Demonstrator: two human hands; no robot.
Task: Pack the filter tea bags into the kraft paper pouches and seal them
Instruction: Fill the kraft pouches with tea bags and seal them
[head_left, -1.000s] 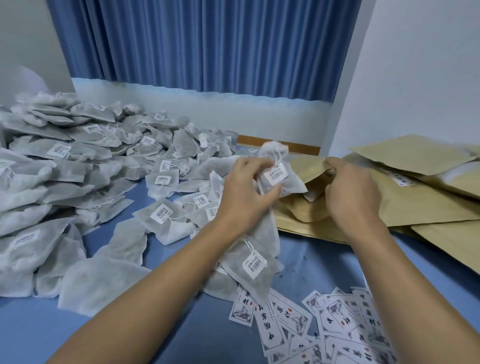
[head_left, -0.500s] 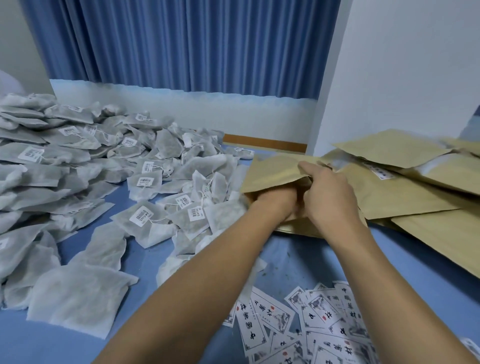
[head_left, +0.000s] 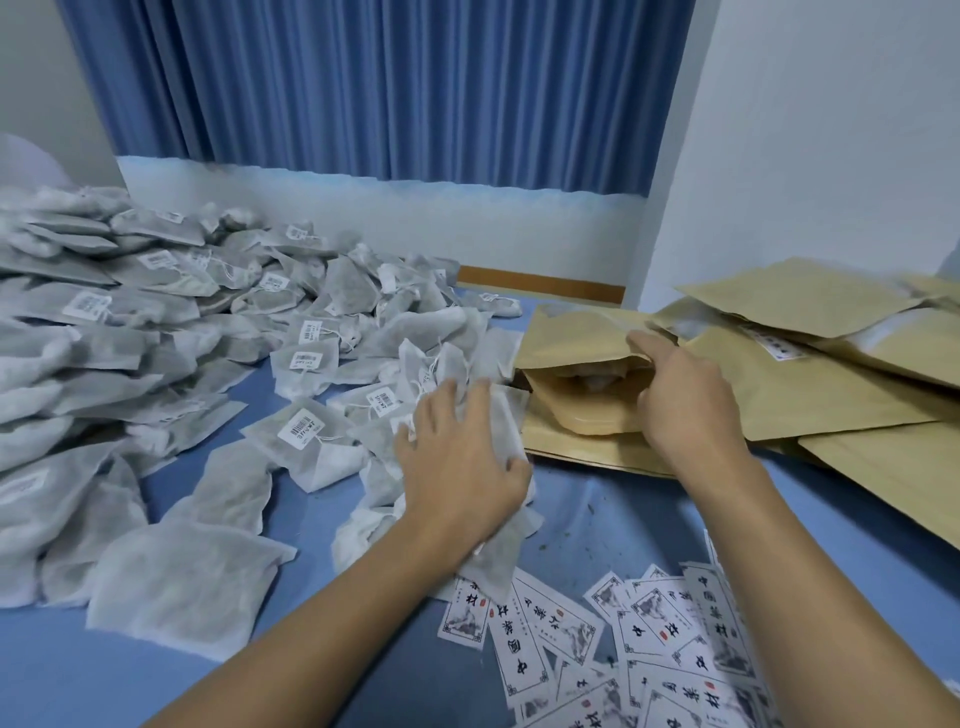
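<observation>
Tea bags (head_left: 208, 332): a wide, loose heap covering the left half of the blue cloth (head_left: 597, 514) and reaching right up to the open pouch. Many carry a paper tag on a thread.
Kraft pouches (head_left: 810, 395): an overlapping stack at the right, lying flat, some with a white label.
Open pouch (head_left: 576, 338): on the near-left edge of that stack, its mouth gaping toward the heap. Something pale shows inside (probably a bag).
Right hand (head_left: 691, 405): grasping the right end of the mouth so that it gapes, with the index finger along the upper lip and the other fingers curled.
Left hand (head_left: 462, 462): spread flat on the bags nearest the pouch, fingers fairly straight, touching them but not clenched round any that I can see.
Printed cards (head_left: 649, 618): scattered at the near edge, touched by neither hand.
Handling: each bag looks light, soft and limp. The filter web would tear or crush easily, and the threads may tangle. Best to pinch the body near a sealed edge, not the tag. The pouch paper seems stiff enough to hold its shape, so take it at the lip.
</observation>
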